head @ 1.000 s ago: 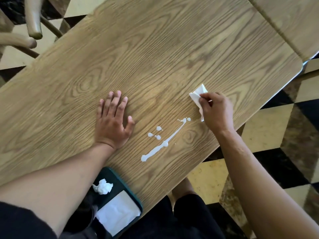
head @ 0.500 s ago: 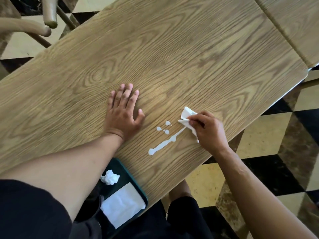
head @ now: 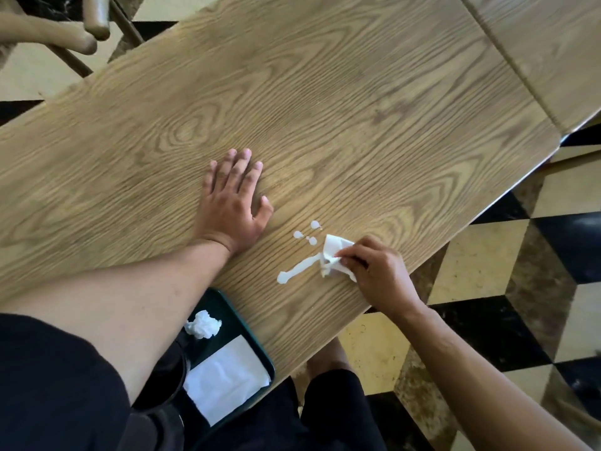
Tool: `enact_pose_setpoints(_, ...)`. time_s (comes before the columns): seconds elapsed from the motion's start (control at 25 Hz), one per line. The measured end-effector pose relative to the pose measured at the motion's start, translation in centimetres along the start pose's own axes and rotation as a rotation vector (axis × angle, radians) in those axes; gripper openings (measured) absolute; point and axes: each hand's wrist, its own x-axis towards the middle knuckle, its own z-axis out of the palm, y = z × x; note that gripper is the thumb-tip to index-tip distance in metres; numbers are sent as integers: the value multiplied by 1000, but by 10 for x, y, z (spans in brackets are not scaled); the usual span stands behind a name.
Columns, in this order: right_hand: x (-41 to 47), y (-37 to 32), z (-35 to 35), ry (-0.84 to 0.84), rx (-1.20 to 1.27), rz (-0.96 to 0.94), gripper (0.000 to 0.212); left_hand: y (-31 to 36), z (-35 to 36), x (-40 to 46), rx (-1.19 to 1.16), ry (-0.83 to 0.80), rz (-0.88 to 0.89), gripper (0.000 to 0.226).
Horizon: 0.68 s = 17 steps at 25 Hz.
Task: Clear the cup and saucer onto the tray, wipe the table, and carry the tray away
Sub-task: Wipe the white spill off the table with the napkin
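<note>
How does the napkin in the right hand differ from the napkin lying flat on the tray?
The held napkin is crumpled in the right hand, touching the white spill; the tray napkin lies spread flat and untouched. The held one shows smaller. Both are white paper.

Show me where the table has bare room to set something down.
The whole far stretch of the table, beyond the left hand to the far edge, is bare, as is the part left of that hand. The near edge is crowded: the white spill, the napkin pinched by the right hand, and the tray at the near corner.
</note>
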Motion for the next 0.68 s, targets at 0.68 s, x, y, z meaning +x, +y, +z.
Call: enact_pose_setpoints(0.68,79,-29,22,173,87,139,12,1,1,1,31,35,5,64)
